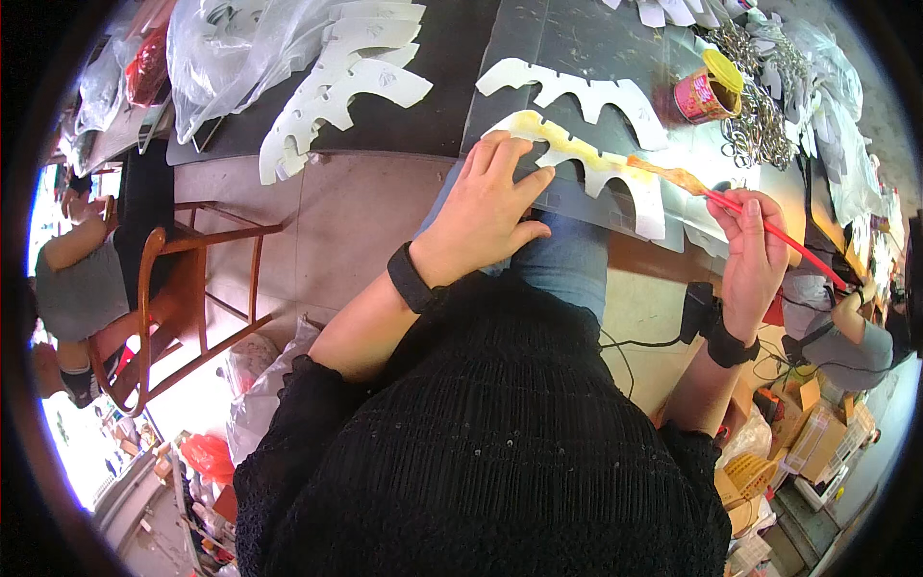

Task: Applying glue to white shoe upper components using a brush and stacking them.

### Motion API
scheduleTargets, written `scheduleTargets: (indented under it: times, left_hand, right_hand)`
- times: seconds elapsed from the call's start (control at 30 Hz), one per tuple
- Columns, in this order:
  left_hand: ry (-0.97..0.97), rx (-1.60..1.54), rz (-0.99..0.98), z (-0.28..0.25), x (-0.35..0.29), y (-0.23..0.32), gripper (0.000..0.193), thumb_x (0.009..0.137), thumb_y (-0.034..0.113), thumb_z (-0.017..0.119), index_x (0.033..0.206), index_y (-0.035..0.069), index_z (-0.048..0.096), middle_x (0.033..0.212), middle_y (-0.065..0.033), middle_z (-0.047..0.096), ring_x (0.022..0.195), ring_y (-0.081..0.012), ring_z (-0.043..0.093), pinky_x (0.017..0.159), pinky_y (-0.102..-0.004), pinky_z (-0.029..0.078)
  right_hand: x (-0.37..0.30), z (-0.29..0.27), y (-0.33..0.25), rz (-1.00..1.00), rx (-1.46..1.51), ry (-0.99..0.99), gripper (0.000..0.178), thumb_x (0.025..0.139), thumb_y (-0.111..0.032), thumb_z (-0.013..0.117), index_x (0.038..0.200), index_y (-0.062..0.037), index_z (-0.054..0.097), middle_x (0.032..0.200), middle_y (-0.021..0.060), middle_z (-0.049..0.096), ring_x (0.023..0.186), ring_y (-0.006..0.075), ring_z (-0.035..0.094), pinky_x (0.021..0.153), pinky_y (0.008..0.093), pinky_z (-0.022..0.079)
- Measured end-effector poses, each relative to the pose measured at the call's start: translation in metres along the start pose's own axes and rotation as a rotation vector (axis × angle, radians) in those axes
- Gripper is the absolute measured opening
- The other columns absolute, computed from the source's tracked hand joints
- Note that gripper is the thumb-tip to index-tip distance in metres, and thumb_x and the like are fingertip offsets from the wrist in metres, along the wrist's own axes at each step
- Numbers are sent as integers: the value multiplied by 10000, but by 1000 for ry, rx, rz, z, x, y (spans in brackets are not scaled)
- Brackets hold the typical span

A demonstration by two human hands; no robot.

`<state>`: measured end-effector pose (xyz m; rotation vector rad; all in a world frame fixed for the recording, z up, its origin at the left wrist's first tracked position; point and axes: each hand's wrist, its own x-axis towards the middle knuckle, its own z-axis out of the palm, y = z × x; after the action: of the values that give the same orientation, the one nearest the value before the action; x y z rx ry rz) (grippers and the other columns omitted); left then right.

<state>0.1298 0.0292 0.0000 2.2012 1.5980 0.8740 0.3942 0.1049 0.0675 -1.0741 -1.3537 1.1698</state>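
My left hand (486, 204) rests with spread fingers on the left end of a white scalloped piece (649, 197), at the near edge of the table. A yellowish smear runs along that piece's upper edge. In my right hand (752, 255) is a brush (803, 252) with a red handle, pinched between thumb and fingers. Its amber-coated tip touches the piece near the middle of that edge. A second scalloped piece (577, 88) lies just beyond. To the right stands an open red can (699, 100) with a yellow lid (723, 70) tipped up at its rim.
Overlapping white scalloped pieces (336, 82) lie at the far left, beside clear plastic bags (226, 58). A heap of metal rings (755, 130) sits right of the can. A wooden chair (202, 288) stands left; other people are at both sides. Cardboard boxes (817, 438) are low right.
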Motion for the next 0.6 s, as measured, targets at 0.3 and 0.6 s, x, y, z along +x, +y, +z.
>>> scheduleTargets:
  times: [0.3, 0.6]
  left_hand:
    - [-5, -3, -12, -1, -1, 0, 565, 594, 222, 753, 1097, 63, 551, 1147, -167, 407, 1130, -360, 349, 947, -441, 332]
    - [-24, 1, -4, -3, 1, 0, 559, 597, 221, 749, 1093, 61, 547, 1134, -165, 403, 1129, -364, 342, 942, -451, 332]
  right_hand:
    - [2, -20, -1, 5, -103, 124, 184, 916, -100, 438, 946, 67, 508, 902, 132, 558, 834, 212, 597, 776, 326, 519]
    - [-4, -7, 6, 67, -95, 1, 174, 918, -84, 426, 947, 69, 503, 917, 134, 556, 853, 208, 587, 794, 339, 511]
